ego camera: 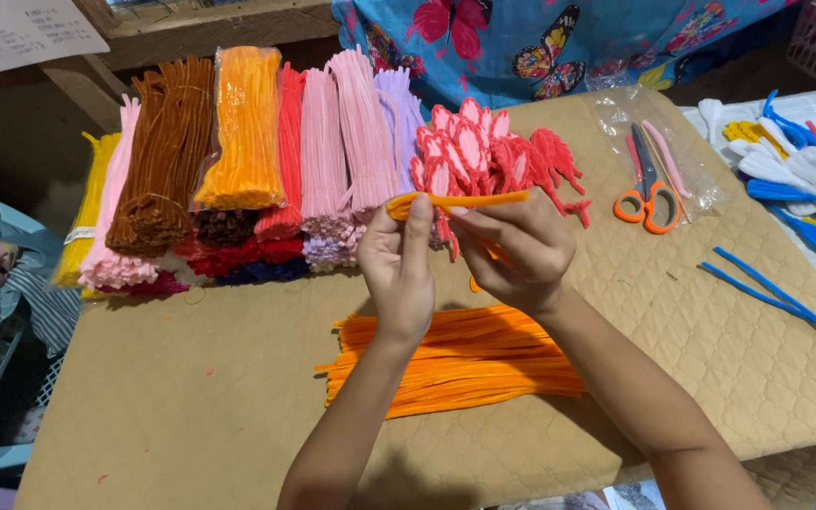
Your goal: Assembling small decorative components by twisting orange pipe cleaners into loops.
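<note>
From the head view, you hold one orange pipe cleaner (pixel 460 200) above the surface (pixel 710 349), its left end bent over. Red finished shapes (pixel 493 156) lie behind it, and a loose orange heap (pixel 450 364) waits below your wrists, so I judge most of the orange work remains. Your left hand (pixel 399 269) is raised, fingers pinched on the bent end; your right hand (pixel 517 255) curls beside it, fingers clamped on the strand's middle.
</note>
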